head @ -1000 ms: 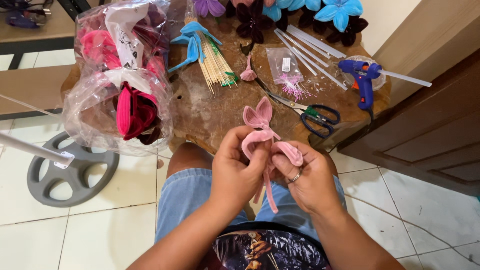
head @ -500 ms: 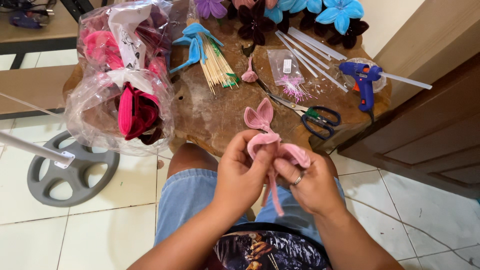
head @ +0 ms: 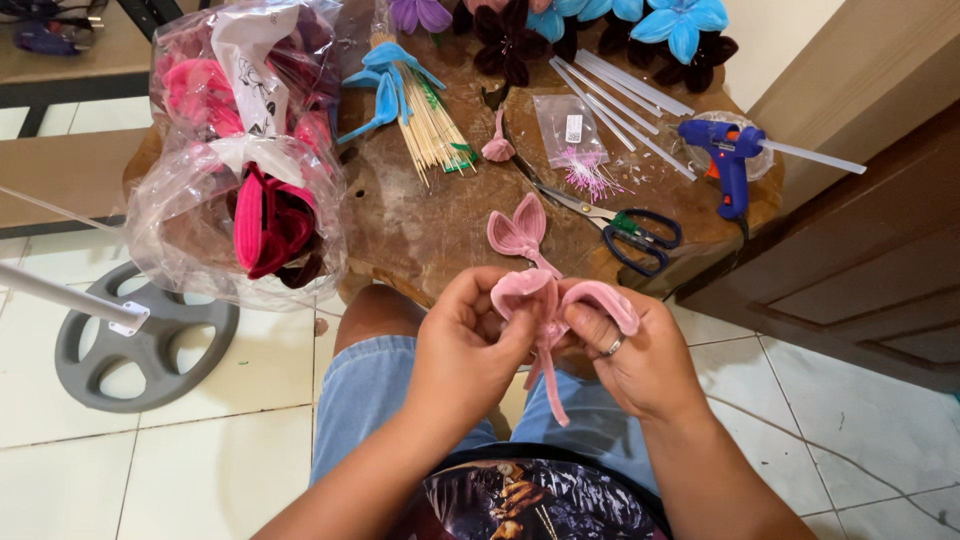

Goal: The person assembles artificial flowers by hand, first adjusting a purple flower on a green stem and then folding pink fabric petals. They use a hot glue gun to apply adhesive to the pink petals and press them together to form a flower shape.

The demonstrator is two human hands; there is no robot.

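Above the lap, the left hand (head: 470,345) and the right hand (head: 635,350) both pinch the fuzzy pink looped pipe-cleaner flower (head: 548,300), fingers closed on its petals. Beyond lies the rough brown wooden table (head: 430,230) with black-handled scissors (head: 625,232). Far left, a clear plastic bag (head: 215,215) holds red and pink velvet strips.

Wood slab table (head: 430,225); scissors (head: 625,228), blue glue gun (head: 728,160), skewers (head: 435,125), plastic bags (head: 240,150)
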